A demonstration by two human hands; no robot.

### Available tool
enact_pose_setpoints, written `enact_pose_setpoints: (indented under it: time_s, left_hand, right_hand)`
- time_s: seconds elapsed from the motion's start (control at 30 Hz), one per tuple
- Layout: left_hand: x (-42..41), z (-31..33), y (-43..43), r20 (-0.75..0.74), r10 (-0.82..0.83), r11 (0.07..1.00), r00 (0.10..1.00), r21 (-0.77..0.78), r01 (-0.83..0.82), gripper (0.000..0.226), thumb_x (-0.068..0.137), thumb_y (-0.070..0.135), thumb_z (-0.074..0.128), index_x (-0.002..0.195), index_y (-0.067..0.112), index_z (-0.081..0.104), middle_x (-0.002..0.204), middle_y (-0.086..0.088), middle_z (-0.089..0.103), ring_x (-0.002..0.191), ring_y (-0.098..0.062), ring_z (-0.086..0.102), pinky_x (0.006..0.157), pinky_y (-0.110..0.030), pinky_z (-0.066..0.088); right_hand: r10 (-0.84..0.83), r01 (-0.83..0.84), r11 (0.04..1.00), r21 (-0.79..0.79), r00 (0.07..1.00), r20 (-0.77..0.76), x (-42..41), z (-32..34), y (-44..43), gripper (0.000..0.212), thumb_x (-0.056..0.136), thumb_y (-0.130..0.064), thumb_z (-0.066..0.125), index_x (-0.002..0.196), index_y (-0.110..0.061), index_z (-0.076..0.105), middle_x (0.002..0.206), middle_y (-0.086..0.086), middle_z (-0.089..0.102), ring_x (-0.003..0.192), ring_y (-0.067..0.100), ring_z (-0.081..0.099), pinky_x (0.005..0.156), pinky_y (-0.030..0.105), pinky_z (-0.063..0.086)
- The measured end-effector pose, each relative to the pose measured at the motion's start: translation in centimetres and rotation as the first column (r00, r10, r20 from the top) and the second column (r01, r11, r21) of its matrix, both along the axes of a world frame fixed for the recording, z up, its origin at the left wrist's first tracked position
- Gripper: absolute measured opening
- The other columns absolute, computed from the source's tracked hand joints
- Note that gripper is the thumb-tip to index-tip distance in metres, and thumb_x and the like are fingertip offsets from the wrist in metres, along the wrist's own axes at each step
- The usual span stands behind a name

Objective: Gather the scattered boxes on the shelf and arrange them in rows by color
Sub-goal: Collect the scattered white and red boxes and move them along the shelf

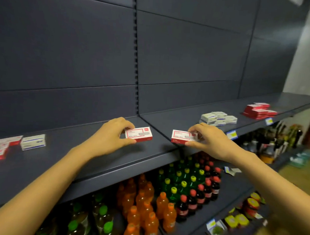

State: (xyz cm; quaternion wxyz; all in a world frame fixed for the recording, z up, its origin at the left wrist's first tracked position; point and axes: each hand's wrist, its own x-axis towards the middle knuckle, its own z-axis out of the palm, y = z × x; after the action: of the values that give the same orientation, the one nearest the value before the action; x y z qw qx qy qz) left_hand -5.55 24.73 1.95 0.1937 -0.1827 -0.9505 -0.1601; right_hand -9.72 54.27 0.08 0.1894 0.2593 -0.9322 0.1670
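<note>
My left hand [112, 133] grips a small red-and-white box [140, 134] resting on the dark grey shelf [112, 158]. My right hand [209, 138] grips a second red-and-white box [183, 136] just right of the shelf's seam. A blue-and-white box [33, 142] lies alone at the left, beside a loose heap of red boxes [0, 148] at the frame's edge. Farther right on the shelf sits a group of blue-and-white boxes [218, 118], and beyond it a group of red boxes [258, 110].
The shelf's dark back panel [189, 65] rises behind. Below the shelf stand orange bottles [146, 206], green-capped bottles [183, 178] and dark red-capped bottles [206, 188]. Jars [250, 206] fill a lower shelf at right. Price tags [232, 134] hang on the shelf's front edge.
</note>
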Motion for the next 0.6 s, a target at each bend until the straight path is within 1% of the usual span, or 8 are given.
enact_pose_setpoints:
  time_s: [0.1,0.23,0.33,0.43,0.53,0.6]
  left_hand:
    - [-1.6,-0.3,5.3,0.010,-0.032,0.999,0.999,0.016,0.032,0.040,0.081,0.030,0.068,0.116,0.015,0.056,0.115,-0.003,0.059,0.100,-0.015,0.052,0.087,-0.027,0.043]
    - [-3.3,-0.9,11.4,0.010,-0.043,0.998,0.999,0.046,0.042,0.039,0.081,0.028,0.068,0.115,0.014,0.058,0.114,-0.004,0.059,0.099,-0.016,0.052,0.089,-0.031,0.044]
    - [-4.6,-1.2,15.3,0.005,-0.036,0.997,0.999,0.075,0.036,0.040,0.080,0.026,0.069,0.117,0.014,0.057,0.117,-0.004,0.058,0.100,-0.016,0.053,0.085,-0.027,0.044]
    - [-6.2,-1.2,19.1,0.012,-0.037,0.996,0.999,0.076,0.036,0.041,0.080,0.027,0.068,0.118,0.014,0.056,0.118,-0.005,0.058,0.101,-0.017,0.053,0.086,-0.028,0.044]
    - [-8.1,-1.1,22.5,0.009,-0.047,0.997,0.999,0.059,0.046,0.042,0.080,0.029,0.068,0.117,0.015,0.057,0.118,-0.004,0.059,0.100,-0.015,0.052,0.086,-0.027,0.043]
    - [-9.7,-1.0,24.7,-0.002,-0.064,0.997,0.998,0.052,0.064,0.041,0.080,0.029,0.068,0.118,0.014,0.057,0.119,-0.004,0.059,0.096,-0.012,0.050,0.085,-0.026,0.041]
  right_hand:
    - [-0.019,0.019,1.000,-0.010,1.000,0.018,-1.2,0.0,4.4,0.039,0.082,-0.043,0.064,0.111,-0.018,0.057,0.107,0.000,0.059,0.098,0.019,0.054,0.077,0.026,0.037]
    - [-0.030,0.031,0.999,-0.010,0.999,0.016,-2.8,-0.3,10.3,0.040,0.082,-0.041,0.064,0.112,-0.015,0.056,0.113,0.003,0.060,0.101,0.020,0.054,0.078,0.026,0.039]
    - [-0.051,0.051,0.999,-0.011,0.998,0.033,-3.7,-0.6,14.3,0.041,0.083,-0.040,0.064,0.115,-0.016,0.056,0.115,0.004,0.059,0.101,0.020,0.054,0.084,0.030,0.044]
    - [-0.063,0.064,0.997,-0.036,0.998,0.030,-4.7,-0.8,18.1,0.040,0.082,-0.040,0.065,0.114,-0.017,0.057,0.112,0.002,0.058,0.096,0.017,0.054,0.079,0.027,0.044]
    - [-0.085,0.086,0.996,-0.038,0.996,0.036,-5.9,-1.0,21.4,0.042,0.082,-0.040,0.065,0.116,-0.017,0.056,0.113,0.002,0.057,0.098,0.018,0.055,0.080,0.027,0.045]
    - [-0.099,0.101,0.994,-0.047,0.995,0.029,-7.0,-1.0,23.5,0.043,0.082,-0.040,0.065,0.117,-0.017,0.055,0.114,0.002,0.057,0.097,0.015,0.053,0.079,0.024,0.042]
